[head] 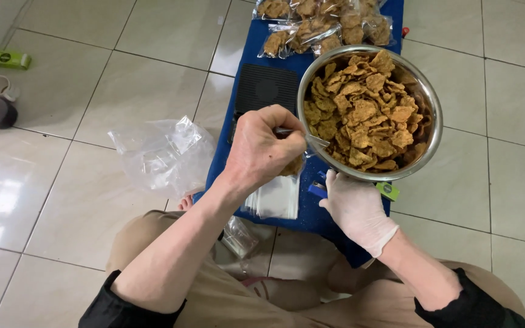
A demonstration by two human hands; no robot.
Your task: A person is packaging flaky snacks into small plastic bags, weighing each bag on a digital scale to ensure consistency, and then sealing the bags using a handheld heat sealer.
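A person sits on a glossy pale tiled floor (92,91) with a deep blue mat (311,212) spread in front of the knees. At the mat's right edge stands a round, polished steel bowl (434,127), heaped with ragged, ridged, golden-brown fried chips (366,112) that look dry and crisp.

The bare left hand (259,149) is curled into a loose fist over the middle of the mat, just beside the bowl's near-left rim, its fingers closed on a thin clear plastic bag (308,141) whose mouth points toward the bowl; a few chips show under the hand, partly hidden. The right hand (356,209), in a thin white glove stretched smooth and matte, rests at the mat's near edge below the bowl, fingers bent together and pointing up toward the rim; whether it pinches anything cannot be told.

Between the two hands lies a flat stack of small clear empty bags (274,197), and a small blue object (317,189) sits just beside the gloved fingers. A green block-shaped item (389,191) lies under the bowl's near rim. A square black digital scale (265,91) with a ribbed top sits left of the bowl. At the mat's far edge, filled chip packets (311,27) lie heaped, shiny and crinkled. Off the mat's left edge, a crumpled clear plastic sack (162,155) lies on the tiles.
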